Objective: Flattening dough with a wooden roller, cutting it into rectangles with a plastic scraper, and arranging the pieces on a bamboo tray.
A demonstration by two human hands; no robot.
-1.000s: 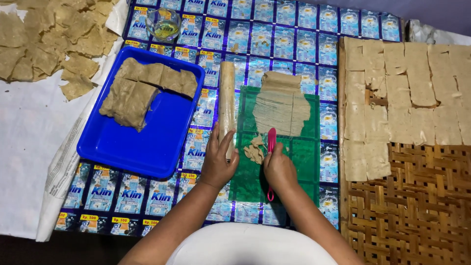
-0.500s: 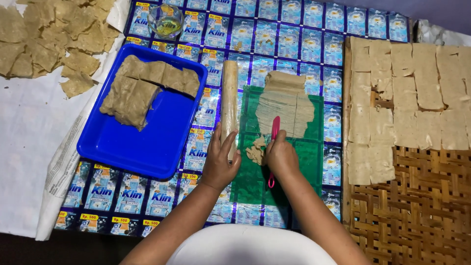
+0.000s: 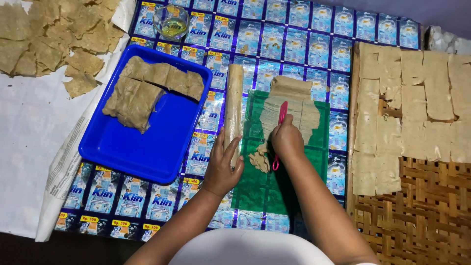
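My right hand [image 3: 287, 140] grips a pink knife [image 3: 281, 118] whose blade lies along a thin beige dough sheet [image 3: 289, 105] spread on a green plastic sheet [image 3: 260, 191]. A small lump of dough scraps [image 3: 259, 159] sits just left of that hand. My left hand [image 3: 222, 167] rests on the near end of a wooden rolling pin [image 3: 234, 103] lying lengthwise at the green sheet's left edge.
A blue tray [image 3: 142, 147] holding folded dough slabs [image 3: 147, 88] sits to the left. Cut dough squares [image 3: 412, 98] cover a woven bamboo mat [image 3: 422, 216] on the right. Dried pieces [image 3: 54, 39] lie on white paper at far left. A glass bowl of oil [image 3: 171, 21] stands at the back.
My right hand and the pink knife have moved farther up onto the dough sheet. My left hand stays on the rolling pin.
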